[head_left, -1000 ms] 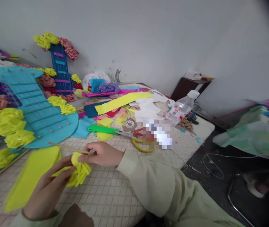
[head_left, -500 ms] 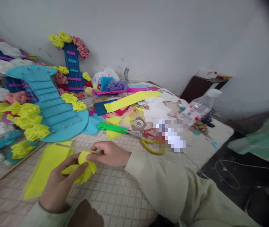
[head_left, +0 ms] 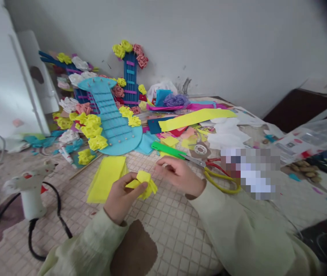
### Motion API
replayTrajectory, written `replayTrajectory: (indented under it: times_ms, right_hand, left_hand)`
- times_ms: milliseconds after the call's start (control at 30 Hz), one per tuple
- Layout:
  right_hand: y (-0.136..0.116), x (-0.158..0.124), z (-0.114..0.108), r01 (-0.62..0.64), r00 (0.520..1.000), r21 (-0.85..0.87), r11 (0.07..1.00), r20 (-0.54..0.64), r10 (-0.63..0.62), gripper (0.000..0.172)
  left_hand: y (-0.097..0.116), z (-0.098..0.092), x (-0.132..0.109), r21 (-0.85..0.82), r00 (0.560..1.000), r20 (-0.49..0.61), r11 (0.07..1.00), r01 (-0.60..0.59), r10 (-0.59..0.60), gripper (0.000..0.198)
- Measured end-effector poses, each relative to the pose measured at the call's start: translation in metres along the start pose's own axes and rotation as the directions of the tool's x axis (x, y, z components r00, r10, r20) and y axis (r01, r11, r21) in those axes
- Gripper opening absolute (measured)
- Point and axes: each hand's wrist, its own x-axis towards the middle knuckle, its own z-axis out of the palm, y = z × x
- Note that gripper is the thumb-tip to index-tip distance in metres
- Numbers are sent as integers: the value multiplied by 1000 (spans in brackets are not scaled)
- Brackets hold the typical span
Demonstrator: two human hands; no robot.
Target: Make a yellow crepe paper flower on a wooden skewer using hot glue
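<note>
At one o'clock from the person's left hand (head_left: 124, 199), just beyond the fingertips, sits one folded yellow paper piece (head_left: 146, 186), pinched between thumb and fingers, its pleated end fanning toward four o'clock. The right hand (head_left: 180, 176) is apart from it, so the piece lies at eight o'clock from that hand; its fingers curl inward toward the thumb, and I cannot tell whether anything is held in them. At ten o'clock from the left hand lies one stack of yellow sheets (head_left: 106, 182), its sheets too close to count, with one thin wooden stick (head_left: 83, 168) beyond it. One white glue gun (head_left: 32, 197) stands at nine o'clock. At twelve o'clock is one turquoise instrument-shaped board (head_left: 116, 126), and behind it one navy neck (head_left: 130, 82) topped by two yellow flowers (head_left: 127, 46) and two pink flowers (head_left: 142, 61). From the right hand, one pair of scissors (head_left: 202, 163) lies at two o'clock, one long green handle (head_left: 166, 148) at eleven, one long yellow strip (head_left: 198, 119) near one, one bundle of purple yarn (head_left: 176, 100) near twelve, and one clear bottle (head_left: 310, 140) between two and three.
</note>
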Motion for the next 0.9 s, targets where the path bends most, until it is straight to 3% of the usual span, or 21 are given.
replayTrajectory:
  times_ms: [67,167,233,300,433,633,767,900]
  right_hand:
    - [-7,-14,-17,-39,992,-141,989,-126,21,23]
    - [-9,-49,-52,-207,934,-284,936,-341,103,23]
    - [-2,-76,-78,-334,898,-194,922,-364,249,29]
    - [10,-101,-102,-438,828,-96,894,-430,359,35]
    - [34,-136,-138,-605,731,-102,790,-465,500,39]
    - [45,-149,-152,-701,645,-206,682,-591,484,39]
    - [45,-148,-153,-714,623,-181,676,-603,497,37]
    - [48,-146,-149,-700,638,-157,697,-575,512,35]
  left_hand:
    - [1,0,-1,-4,1000,-9,1000,-1,1,18]
    - [2,-1,-2,-6,1000,1,1000,-22,22,17]
    - [1,-1,-2,4,999,5,999,-33,33,17]
    - [0,0,-2,12,1000,1,1000,-29,29,18]
    - [0,7,-3,-24,998,-64,1000,-17,16,22]
    - [2,14,-5,20,994,-111,1000,-17,19,27]
    - [3,14,-5,28,995,-103,1000,-6,9,28]
    - [4,14,-6,39,995,-103,999,9,-5,30]
